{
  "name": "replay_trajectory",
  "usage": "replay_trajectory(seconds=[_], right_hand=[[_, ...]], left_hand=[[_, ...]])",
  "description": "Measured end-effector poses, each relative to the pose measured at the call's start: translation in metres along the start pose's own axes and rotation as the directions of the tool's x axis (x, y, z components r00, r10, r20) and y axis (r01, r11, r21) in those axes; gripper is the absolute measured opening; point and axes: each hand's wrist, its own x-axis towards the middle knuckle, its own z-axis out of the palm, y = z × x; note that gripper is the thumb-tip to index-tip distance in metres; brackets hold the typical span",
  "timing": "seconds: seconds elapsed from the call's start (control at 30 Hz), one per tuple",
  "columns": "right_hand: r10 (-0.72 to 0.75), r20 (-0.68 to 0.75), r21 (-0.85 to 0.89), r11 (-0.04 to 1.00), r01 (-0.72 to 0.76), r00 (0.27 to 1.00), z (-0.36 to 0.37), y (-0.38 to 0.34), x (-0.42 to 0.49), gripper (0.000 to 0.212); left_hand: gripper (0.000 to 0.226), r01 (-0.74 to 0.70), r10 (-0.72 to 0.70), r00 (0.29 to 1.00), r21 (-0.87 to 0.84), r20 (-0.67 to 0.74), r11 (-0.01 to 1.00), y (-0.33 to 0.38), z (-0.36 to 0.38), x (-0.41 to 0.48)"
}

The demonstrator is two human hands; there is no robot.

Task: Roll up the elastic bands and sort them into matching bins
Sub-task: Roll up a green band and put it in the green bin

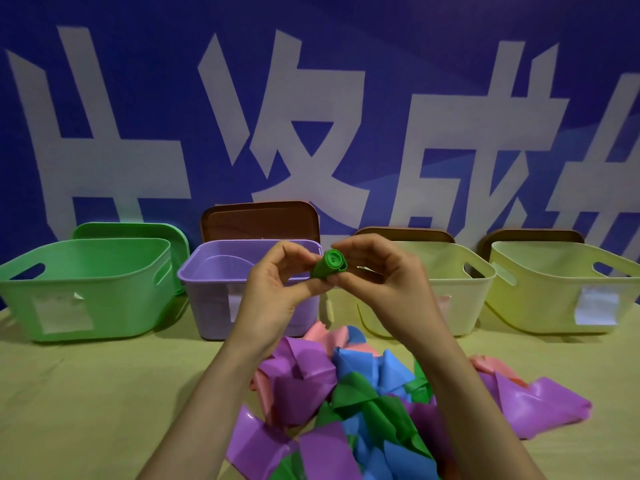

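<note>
Head view, surface: a tabletop (86, 393) under a matte yellow-green cover carried everything, lightly creased near the left edge.
Room: a blue backdrop (138, 98) with large white characters filled the whole wall behind the table.
Bins: four open plastic tubs with cut-out handles stood in a row at the back. From left to right they were a green bin (86, 282), a purple bin (207, 289), a pale yellow bin (450, 296) and a yellow bin (554, 289).
Lids: a green lid (138, 230) leaned behind the green bin, and brown lids (259, 220) stood upright behind the other three.
Labels: a white label (62, 313) was stuck on the green bin's front, and the other fronts bore pale patches too. Any writing on them was unreadable.
Task item: a green roll (329, 268), a band wound into a tight spiral with its end facing the camera, was held in the air in front of the purple bin's right rim.
Left hand (277, 282): its fingers were curled, pinching the roll's left side between thumb and fingertips.
Right hand (377, 271): its fingers were arched over and curled, gripping the roll's right side.
Loose bands: a pile of loose bands (346, 393) lay on the cover below the forearms. They were thin, smooth, slightly glossy strips in purple, blue, green and pink, folded and overlapping.
Outlier: a purple band (540, 407) spread flat at the pile's right edge.
</note>
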Motion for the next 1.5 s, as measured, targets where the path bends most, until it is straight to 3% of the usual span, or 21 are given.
replay_trajectory(seconds=[0.27, 0.37, 0.53, 0.77, 1.03, 1.2, 1.3, 1.37, 1.5], right_hand=[[0.072, -0.049, 0.114, 0.991, -0.066, 0.996, 0.027, 0.0, -0.003, 0.027], [0.185, 0.015, 0.252, 0.95, -0.183, 0.983, 0.045, 0.002, 0.001, 0.023], [0.3, 0.18, 0.292, 0.893, -0.342, 0.937, 0.09, 0.02, 0.022, 0.021], [0.394, 0.256, 0.306, 0.833, -0.461, 0.882, 0.158, 0.056, 0.087, 0.017], [0.481, 0.328, 0.162, 0.819, -0.55, 0.813, 0.249, 0.026, 0.175, 0.029], [0.531, 0.3, 0.128, 0.801, -0.585, 0.793, 0.337, 0.02, 0.206, 0.032], [0.671, 0.255, 0.061, 0.708, -0.704, 0.697, 0.382, 0.031, 0.215, 0.027], [0.775, 0.256, 0.035, 0.589, -0.807, 0.577, 0.405, 0.042, 0.219, 0.024], [0.913, 0.241, 0.092, 0.317, -0.944, 0.33, 0.434, 0.07, 0.224, 0.02]], left_hand=[[0.038, -0.043, 0.053, 0.989, 0.073, -0.138, 0.996, 0.007, -0.011, -0.016], [0.034, -0.019, 0.03, 0.988, 0.078, -0.15, 0.997, 0.008, -0.032, -0.03], [0.026, 0.085, -0.064, 0.979, 0.101, -0.196, 0.991, -0.004, -0.09, -0.031], [0.027, 0.213, -0.188, 0.915, 0.03, -0.356, 0.977, -0.022, -0.154, 0.016], [0.027, 0.397, -0.332, 0.79, 0.018, -0.516, 0.917, 0.034, -0.237, 0.073], [0.026, 0.494, -0.433, 0.743, -0.017, -0.51, 0.869, 0.054, -0.321, 0.097], [0.016, 0.667, -0.625, 0.666, -0.05, -0.406, 0.743, 0.051, -0.372, 0.11], [0.021, 0.77, -0.742, 0.591, -0.052, -0.317, 0.635, 0.045, -0.401, 0.118], [0.028, 0.881, -0.856, 0.473, 0.106, -0.209, 0.461, 0.024, -0.432, 0.135]])
